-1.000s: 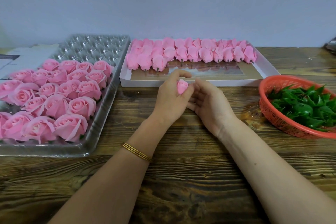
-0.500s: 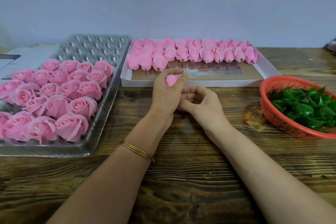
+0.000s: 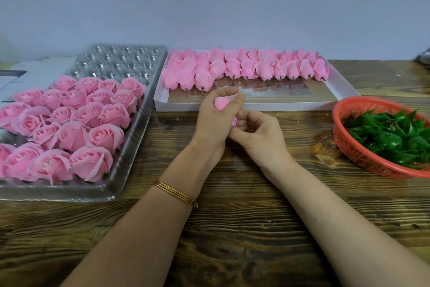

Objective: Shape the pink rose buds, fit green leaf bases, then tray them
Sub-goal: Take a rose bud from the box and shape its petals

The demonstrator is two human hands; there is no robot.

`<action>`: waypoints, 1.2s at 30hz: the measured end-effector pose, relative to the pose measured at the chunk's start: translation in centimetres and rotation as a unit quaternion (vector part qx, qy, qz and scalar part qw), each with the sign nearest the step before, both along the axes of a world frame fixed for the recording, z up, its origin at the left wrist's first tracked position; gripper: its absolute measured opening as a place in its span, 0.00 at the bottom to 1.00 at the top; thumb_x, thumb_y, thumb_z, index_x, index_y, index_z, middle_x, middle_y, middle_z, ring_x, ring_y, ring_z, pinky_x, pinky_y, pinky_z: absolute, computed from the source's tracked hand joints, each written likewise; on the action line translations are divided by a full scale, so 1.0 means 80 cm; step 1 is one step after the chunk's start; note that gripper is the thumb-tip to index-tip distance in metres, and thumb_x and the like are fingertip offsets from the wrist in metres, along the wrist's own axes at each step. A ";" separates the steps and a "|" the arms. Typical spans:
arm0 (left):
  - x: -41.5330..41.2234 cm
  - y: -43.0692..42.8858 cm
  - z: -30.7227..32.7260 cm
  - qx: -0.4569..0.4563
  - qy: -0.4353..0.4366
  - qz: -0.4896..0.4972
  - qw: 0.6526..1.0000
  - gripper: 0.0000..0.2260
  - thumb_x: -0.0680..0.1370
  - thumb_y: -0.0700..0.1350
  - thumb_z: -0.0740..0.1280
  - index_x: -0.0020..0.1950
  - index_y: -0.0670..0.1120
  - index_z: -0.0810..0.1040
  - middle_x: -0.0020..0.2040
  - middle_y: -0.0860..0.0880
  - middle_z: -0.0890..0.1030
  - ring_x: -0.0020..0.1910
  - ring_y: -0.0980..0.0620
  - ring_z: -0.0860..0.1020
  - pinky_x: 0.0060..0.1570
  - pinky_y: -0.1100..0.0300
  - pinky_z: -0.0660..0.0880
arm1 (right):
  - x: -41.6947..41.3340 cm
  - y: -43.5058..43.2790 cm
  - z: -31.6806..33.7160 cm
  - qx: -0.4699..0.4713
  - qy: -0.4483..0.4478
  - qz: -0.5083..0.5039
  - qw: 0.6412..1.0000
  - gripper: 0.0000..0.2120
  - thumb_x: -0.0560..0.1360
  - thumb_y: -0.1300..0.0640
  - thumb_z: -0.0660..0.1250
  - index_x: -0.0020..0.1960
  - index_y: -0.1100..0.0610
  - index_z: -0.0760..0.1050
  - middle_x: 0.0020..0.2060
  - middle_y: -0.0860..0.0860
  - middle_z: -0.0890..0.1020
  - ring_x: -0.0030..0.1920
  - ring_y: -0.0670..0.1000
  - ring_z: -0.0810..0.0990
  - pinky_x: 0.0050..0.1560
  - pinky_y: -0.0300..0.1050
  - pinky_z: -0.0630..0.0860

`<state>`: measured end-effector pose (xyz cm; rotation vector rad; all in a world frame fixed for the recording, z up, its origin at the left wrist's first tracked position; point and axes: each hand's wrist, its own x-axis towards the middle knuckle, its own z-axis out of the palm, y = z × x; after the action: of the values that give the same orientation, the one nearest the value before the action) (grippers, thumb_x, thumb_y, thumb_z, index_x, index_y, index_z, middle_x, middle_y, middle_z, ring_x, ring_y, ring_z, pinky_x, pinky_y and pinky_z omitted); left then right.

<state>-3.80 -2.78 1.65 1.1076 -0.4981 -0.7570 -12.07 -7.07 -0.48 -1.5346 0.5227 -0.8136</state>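
My left hand (image 3: pixel 214 121) grips a small pink rose bud (image 3: pixel 221 102) between curled fingers and thumb, held above the table's middle. My right hand (image 3: pixel 258 133) is curled just right of it, its fingertips touching a bit of pink at the bud's underside (image 3: pixel 234 121). Several unshaped pink buds (image 3: pixel 244 68) with short stems lie in rows in a white box (image 3: pixel 274 106) behind my hands. Finished open roses (image 3: pixel 69 121) fill the near part of a clear plastic tray (image 3: pixel 130 147) at left. Green leaf bases (image 3: pixel 395 133) are piled in a red basket (image 3: pixel 363 158) at right.
The tray's far cells (image 3: pixel 123 61) hold no roses. White paper or cardboard (image 3: pixel 25 74) lies behind the tray at far left. A dark object (image 3: pixel 424 58) pokes in at the right edge. Bare wooden tabletop (image 3: pixel 232 228) stretches beneath my forearms, with a wall behind.
My left hand lifted the bud a little up and away, turning it so its tip shows. My right hand's fingers curled in under the left hand.
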 end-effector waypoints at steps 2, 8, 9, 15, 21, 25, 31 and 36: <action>0.001 -0.001 0.001 0.000 0.000 -0.011 1.000 0.04 0.79 0.38 0.68 0.50 0.45 0.76 0.27 0.52 0.74 0.26 0.58 0.74 0.29 0.64 0.76 | -0.001 -0.003 -0.001 0.020 -0.003 0.008 1.000 0.11 0.71 0.73 0.71 0.43 0.58 0.80 0.34 0.47 0.82 0.37 0.42 0.77 0.44 0.33 0.75; 0.008 0.001 -0.002 -0.007 -0.023 -0.062 0.998 0.04 0.79 0.40 0.68 0.52 0.47 0.76 0.28 0.51 0.74 0.36 0.53 0.78 0.38 0.58 0.72 | -0.004 -0.011 0.000 0.074 0.022 0.036 0.996 0.03 0.74 0.69 0.68 0.45 0.70 0.78 0.36 0.59 0.75 0.39 0.52 0.73 0.40 0.39 0.73; 0.009 0.001 -0.002 -0.008 -0.026 -0.065 0.998 0.04 0.79 0.41 0.68 0.53 0.47 0.76 0.28 0.51 0.74 0.38 0.54 0.80 0.39 0.58 0.73 | -0.004 -0.011 0.001 0.097 0.018 0.046 0.994 0.02 0.74 0.68 0.68 0.43 0.68 0.79 0.35 0.58 0.76 0.38 0.52 0.73 0.39 0.39 0.73; 0.011 -0.001 -0.006 -0.017 -0.024 -0.025 0.999 0.04 0.78 0.38 0.69 0.52 0.46 0.77 0.26 0.52 0.75 0.37 0.55 0.81 0.39 0.61 0.80 | -0.002 -0.005 -0.001 0.102 0.012 0.036 0.994 0.08 0.70 0.70 0.72 0.45 0.60 0.80 0.35 0.52 0.81 0.37 0.47 0.78 0.43 0.36 0.77; 0.010 -0.002 -0.008 -0.027 -0.014 -0.032 0.999 0.07 0.78 0.38 0.69 0.54 0.44 0.76 0.26 0.52 0.76 0.35 0.57 0.81 0.37 0.61 0.80 | -0.001 0.001 0.001 0.030 0.014 -0.017 0.999 0.09 0.68 0.70 0.75 0.45 0.61 0.79 0.35 0.52 0.80 0.38 0.46 0.77 0.42 0.34 0.76; 0.011 -0.001 -0.006 -0.022 -0.028 -0.044 0.998 0.08 0.78 0.39 0.70 0.56 0.44 0.76 0.27 0.52 0.76 0.38 0.56 0.82 0.41 0.61 0.80 | -0.005 -0.002 0.004 0.041 0.022 -0.009 0.999 0.06 0.70 0.70 0.74 0.42 0.61 0.80 0.30 0.47 0.79 0.34 0.45 0.75 0.41 0.35 0.75; 0.012 0.004 0.000 -0.020 -0.025 -0.087 0.996 0.07 0.78 0.40 0.69 0.55 0.46 0.77 0.29 0.50 0.74 0.42 0.56 0.82 0.38 0.59 0.76 | -0.005 -0.005 0.010 0.179 0.007 0.058 0.982 0.04 0.75 0.67 0.68 0.41 0.64 0.80 0.30 0.55 0.78 0.33 0.48 0.75 0.36 0.36 0.75; 0.013 0.003 0.000 0.001 -0.016 -0.037 0.999 0.05 0.78 0.39 0.69 0.53 0.46 0.77 0.36 0.43 0.77 0.39 0.53 0.80 0.43 0.56 0.79 | -0.004 -0.004 0.006 0.161 0.012 0.022 0.987 0.08 0.71 0.67 0.74 0.50 0.64 0.80 0.38 0.56 0.82 0.40 0.49 0.79 0.42 0.38 0.78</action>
<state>-2.78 -2.53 1.62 1.1098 -0.5679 -0.8051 -12.39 -7.43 -0.03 -1.2541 0.6046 -0.6430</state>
